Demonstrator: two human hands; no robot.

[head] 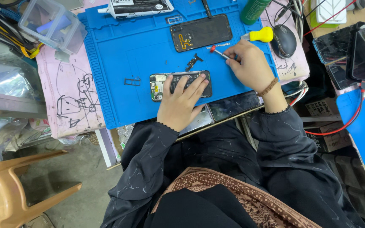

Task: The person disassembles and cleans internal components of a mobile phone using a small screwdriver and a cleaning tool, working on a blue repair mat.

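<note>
Left hand (pixel 178 103) fingers spread flat, pinning opened phone (pixel 181 84) mid blue mat (pixel 119 59); right hand (pixel 250 65) fingers pinched on red-tipped screwdriver (pixel 219 52) just right of it.

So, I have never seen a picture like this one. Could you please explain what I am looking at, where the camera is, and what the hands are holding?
There is no machine here. The camera sits on a person's head and looks down, so you see their own two hands and their dark sleeves.

The left hand presses flat on an opened smartphone, whose back is off so the inner parts show. The right hand holds a small red-tipped screwdriver.

Both rest on a blue work mat. Also on it lie a removed phone back cover, a small black part and a little rectangular tray frame. Beside the mat are a computer mouse and a clear plastic box.
</note>
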